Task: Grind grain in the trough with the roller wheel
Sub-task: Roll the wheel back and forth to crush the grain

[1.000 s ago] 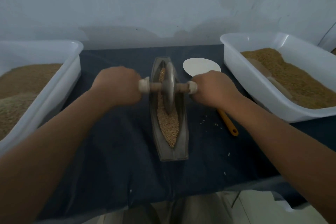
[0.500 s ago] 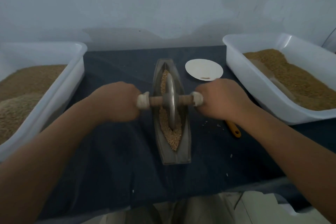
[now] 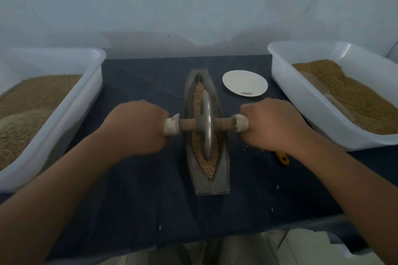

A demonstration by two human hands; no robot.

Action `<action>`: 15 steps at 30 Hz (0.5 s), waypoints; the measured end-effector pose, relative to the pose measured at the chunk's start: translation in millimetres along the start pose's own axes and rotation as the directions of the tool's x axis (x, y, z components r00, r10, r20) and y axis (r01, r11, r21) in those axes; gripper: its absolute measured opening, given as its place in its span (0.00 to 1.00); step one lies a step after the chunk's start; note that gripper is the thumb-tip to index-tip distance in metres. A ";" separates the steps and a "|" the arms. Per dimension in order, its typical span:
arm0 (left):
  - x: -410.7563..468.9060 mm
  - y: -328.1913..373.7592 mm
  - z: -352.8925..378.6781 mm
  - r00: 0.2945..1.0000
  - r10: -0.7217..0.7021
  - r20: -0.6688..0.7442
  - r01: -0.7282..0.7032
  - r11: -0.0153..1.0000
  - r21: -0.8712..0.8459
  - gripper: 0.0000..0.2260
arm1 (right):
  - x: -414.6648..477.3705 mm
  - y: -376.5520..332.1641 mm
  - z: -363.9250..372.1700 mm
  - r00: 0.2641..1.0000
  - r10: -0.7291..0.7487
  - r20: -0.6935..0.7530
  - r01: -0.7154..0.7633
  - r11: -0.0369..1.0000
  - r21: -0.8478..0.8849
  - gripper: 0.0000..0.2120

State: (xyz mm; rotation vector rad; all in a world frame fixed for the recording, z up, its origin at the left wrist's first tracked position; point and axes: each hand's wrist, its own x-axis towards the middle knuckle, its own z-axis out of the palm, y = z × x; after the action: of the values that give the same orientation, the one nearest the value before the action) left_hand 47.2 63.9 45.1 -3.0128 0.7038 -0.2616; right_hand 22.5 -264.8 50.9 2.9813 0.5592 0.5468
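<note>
A scuffed pale wall [image 3: 193,2] stands behind a table [image 3: 133,200] draped in dark blue cloth, under dim light

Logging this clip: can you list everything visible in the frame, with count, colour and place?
trough: one, grey, centre of the cloth, lengthwise away from the person
roller wheel: one, grey disc on a brown axle with pale ends, standing in the trough
grain: tan, in the trough around the wheel
tubs: two, white, far left and far right, both holding brown grain
plate: one, white, right of the trough's far end
yellow handle: one, partly hidden behind the right wrist
cloth: one, dark blue, under everything
left hand: grips the axle's left end
right hand: grips the axle's right end
</note>
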 end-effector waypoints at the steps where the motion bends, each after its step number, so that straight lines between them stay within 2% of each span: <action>1: 5.0 0.8 0.8 1.000 -0.014 -0.011 0.014 1.000 0.017 0.11 | 4.3 3.5 3.8 0.999 0.010 0.041 -0.011 1.000 0.021 0.13; 3: 29.1 2.4 0.3 0.997 -0.072 0.013 0.071 0.997 0.040 0.11 | 27.6 8.1 12.7 0.988 0.075 0.134 -0.077 0.997 0.015 0.13; 6: 75.1 -2.6 -8.5 0.986 -0.164 0.028 0.162 0.985 0.061 0.11 | 69.2 10.2 24.4 0.987 0.159 0.032 -0.158 0.987 -0.031 0.11; 8: 89.2 -3.9 -13.0 0.982 -0.186 0.037 0.184 0.981 0.057 0.12 | 84.6 8.2 21.9 0.982 0.186 0.017 -0.185 0.982 -0.041 0.11; 12: 56.6 4.7 -16.1 0.991 -0.100 0.092 0.096 0.994 0.047 0.09 | 55.3 6.9 14.4 0.980 0.164 0.114 -0.163 0.986 -0.019 0.11; 13: 38.9 6.1 -14.4 0.996 -0.056 0.075 0.052 0.997 0.054 0.08 | 37.0 4.6 12.0 0.984 0.134 0.115 -0.132 0.991 -0.026 0.12; 15: 6.9 8.0 -11.4 1.000 0.017 -0.008 -0.016 0.998 0.058 0.09 | 3.2 -1.6 4.5 0.998 0.047 0.029 -0.046 0.998 -0.031 0.12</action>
State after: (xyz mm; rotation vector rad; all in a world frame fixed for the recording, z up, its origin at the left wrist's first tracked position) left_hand 47.8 53.7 56.8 -2.9515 0.7084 -0.2885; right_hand 26.3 -262.1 47.6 2.9755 0.4755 0.5085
